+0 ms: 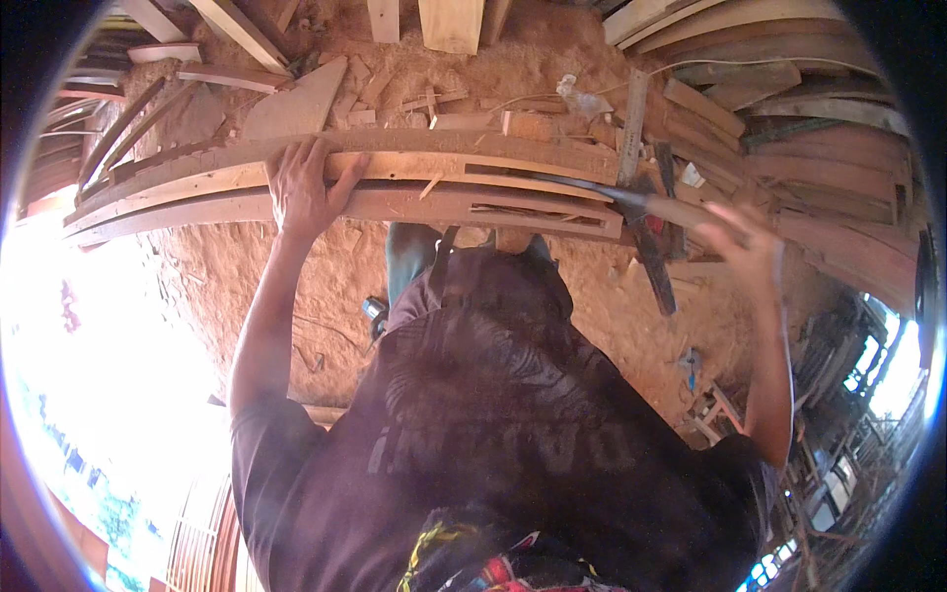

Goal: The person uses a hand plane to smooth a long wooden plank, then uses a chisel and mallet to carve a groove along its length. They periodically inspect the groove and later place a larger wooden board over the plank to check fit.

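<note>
Two long wooden beams lie side by side across in front of me. My left hand (304, 187) is wrapped over the lighter beam (404, 166), fingers over its far edge and thumb stretched along the top. Toward its right end this beam has a long narrow slot. The nearer, redder beam (414, 205) has a similar slot, with what look like splinters inside. A long chisel-like tool with a dark metal blade and a wooden handle (676, 209) lies low along the lighter beam's slot. My right hand (745, 247), somewhat blurred, closes around the handle's end.
Another brown plank (424, 145) runs just beyond the beams. A narrow upright strip (632, 128) and a dark bar (651, 261) stand near their right ends. Wood offcuts (296, 99) litter the earthen floor, and stacked boards (829, 168) lie at the right.
</note>
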Motion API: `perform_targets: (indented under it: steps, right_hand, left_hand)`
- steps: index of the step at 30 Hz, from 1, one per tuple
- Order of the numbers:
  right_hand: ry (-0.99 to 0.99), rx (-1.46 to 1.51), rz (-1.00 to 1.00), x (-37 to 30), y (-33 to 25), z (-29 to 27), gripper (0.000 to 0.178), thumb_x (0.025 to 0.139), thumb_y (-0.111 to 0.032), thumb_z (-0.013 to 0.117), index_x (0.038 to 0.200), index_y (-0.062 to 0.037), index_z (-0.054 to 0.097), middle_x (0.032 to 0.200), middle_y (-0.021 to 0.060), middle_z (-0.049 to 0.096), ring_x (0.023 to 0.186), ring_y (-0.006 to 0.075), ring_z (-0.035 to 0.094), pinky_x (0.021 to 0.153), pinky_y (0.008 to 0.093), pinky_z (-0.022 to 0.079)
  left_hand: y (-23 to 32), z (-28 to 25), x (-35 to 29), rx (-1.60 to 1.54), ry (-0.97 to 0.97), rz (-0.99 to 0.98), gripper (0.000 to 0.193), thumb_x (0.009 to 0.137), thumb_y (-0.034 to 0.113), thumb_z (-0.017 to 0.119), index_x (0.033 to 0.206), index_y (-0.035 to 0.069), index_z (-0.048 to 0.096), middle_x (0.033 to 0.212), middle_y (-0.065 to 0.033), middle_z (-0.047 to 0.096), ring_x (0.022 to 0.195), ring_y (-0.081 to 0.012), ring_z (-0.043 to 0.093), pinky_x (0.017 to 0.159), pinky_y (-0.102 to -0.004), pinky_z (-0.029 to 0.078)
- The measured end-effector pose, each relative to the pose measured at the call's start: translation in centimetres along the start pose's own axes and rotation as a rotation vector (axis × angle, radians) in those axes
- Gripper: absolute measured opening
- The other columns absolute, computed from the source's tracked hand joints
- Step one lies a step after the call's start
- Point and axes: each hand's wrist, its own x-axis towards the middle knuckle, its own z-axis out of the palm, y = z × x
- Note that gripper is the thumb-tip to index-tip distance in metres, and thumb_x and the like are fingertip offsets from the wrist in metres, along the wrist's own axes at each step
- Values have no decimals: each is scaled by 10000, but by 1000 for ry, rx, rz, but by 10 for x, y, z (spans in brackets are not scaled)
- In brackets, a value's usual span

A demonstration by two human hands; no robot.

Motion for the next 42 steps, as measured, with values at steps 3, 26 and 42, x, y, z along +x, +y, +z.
perform_targets:
  steps: [3,26,42]
  right_hand:
    - [74,36,-12,2,16,20,370,880,-210,921,1176,-10,826,1049,126,804,989,198,737,898,335,559]
    - [8,-82,-3,18,-51,17,526,881,-494,880,1049,1,820,903,174,777,869,369,763,825,418,590]
    - [-323,40,-137,47,-112,35,558,1058,-506,676,1189,32,750,1004,241,783,958,400,765,837,461,578]
  left_hand:
    - [-2,8,0,19,27,0,515,990,535,709,1071,26,725,1096,-181,737,1109,-393,668,1098,-526,405]
    - [4,6,2,-26,67,2,495,981,554,715,1030,64,753,1066,-131,759,1079,-326,691,1065,-486,413]
    - [-3,18,1,30,122,9,532,995,572,693,1088,52,759,1142,-172,757,1154,-378,677,1083,-525,427]
